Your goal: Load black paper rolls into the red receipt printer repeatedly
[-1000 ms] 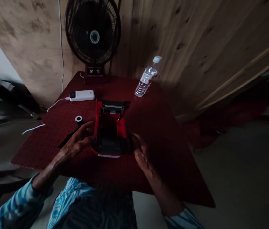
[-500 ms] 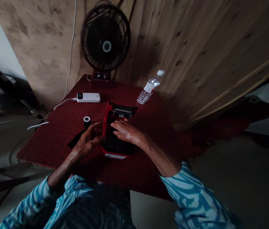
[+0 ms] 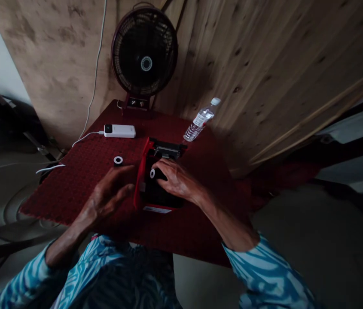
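A red and black printer-like machine (image 3: 139, 189) lies opened on the red table, its inner mechanism (image 3: 168, 148) showing at the far end. Inside it, my right hand (image 3: 178, 178) has thumb and fingers around a small dark roll (image 3: 152, 173) whose white ring-shaped end faces left. My left hand (image 3: 110, 189) hovers just left of the machine, fingers apart and slightly blurred, holding nothing that I can see. Beyond its fingers stands a second small roll (image 3: 118, 160) with a white ring on top and a dark side.
A white power bank (image 3: 121, 131) with a white cable lies at the back left of the table (image 3: 71, 184). Behind it stands a fan (image 3: 145, 51) against the wooden wall. A clear water bottle (image 3: 200, 121) stands at the back right.
My left hand has come off the machine's left side and moved a little left. The white end of the roll in my right hand has come into view.
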`<state>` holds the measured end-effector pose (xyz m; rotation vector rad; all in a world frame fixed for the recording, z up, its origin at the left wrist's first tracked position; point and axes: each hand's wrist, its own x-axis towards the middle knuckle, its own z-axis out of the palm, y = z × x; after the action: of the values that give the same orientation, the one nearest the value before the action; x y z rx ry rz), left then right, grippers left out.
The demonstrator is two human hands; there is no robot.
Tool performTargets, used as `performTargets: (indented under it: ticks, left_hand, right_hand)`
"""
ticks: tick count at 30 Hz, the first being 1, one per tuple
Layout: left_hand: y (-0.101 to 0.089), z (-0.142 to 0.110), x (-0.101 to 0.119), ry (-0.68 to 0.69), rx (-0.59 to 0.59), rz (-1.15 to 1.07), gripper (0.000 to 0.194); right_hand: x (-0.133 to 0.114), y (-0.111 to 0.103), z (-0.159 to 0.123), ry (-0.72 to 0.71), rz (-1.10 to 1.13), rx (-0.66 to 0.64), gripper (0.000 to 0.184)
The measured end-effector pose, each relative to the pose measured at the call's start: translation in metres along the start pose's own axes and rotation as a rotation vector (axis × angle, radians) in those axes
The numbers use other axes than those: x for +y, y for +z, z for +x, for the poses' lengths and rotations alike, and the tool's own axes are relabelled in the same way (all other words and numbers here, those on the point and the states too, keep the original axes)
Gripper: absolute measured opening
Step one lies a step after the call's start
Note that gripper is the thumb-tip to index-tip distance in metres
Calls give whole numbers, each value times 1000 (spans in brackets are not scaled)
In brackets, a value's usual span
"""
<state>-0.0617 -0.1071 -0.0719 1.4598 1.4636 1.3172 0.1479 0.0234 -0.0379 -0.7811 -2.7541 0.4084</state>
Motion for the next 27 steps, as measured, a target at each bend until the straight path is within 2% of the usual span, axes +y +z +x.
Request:
performTargets:
  ticks: [3, 5, 8, 10, 12, 15, 19, 23, 27]
  left_hand:
    - [-33, 7, 0, -59, 74, 142, 50]
    - [-49, 17, -6, -100, 129, 206, 55]
    - [-59, 31, -19, -118, 186, 237, 56]
    - [-60, 38, -26, -151, 167, 237, 53]
    - [-60, 43, -34, -202, 134, 244, 53]
    - [-60, 51, -44, -261, 87, 242, 56]
    - [-58, 63, -53, -280, 50, 203, 61]
    - [-53, 75, -51, -252, 35, 164, 57]
    - [-47, 73, -46, -240, -72, 145, 46]
  right_hand:
    - [-1, -11, -31, 22, 116, 229, 22]
    - [12, -17, -50, 123, 204, 424, 22]
    - [56, -14, -69, 329, 306, 714, 37]
    - [93, -2, -75, 445, 375, 842, 43]
    - [126, 16, -77, 552, 428, 912, 43]
    - [155, 46, -78, 663, 467, 947, 43]
    - [167, 73, -82, 681, 517, 938, 46]
    - [172, 81, -84, 702, 538, 938, 56]
    - [174, 81, -85, 698, 538, 896, 63]
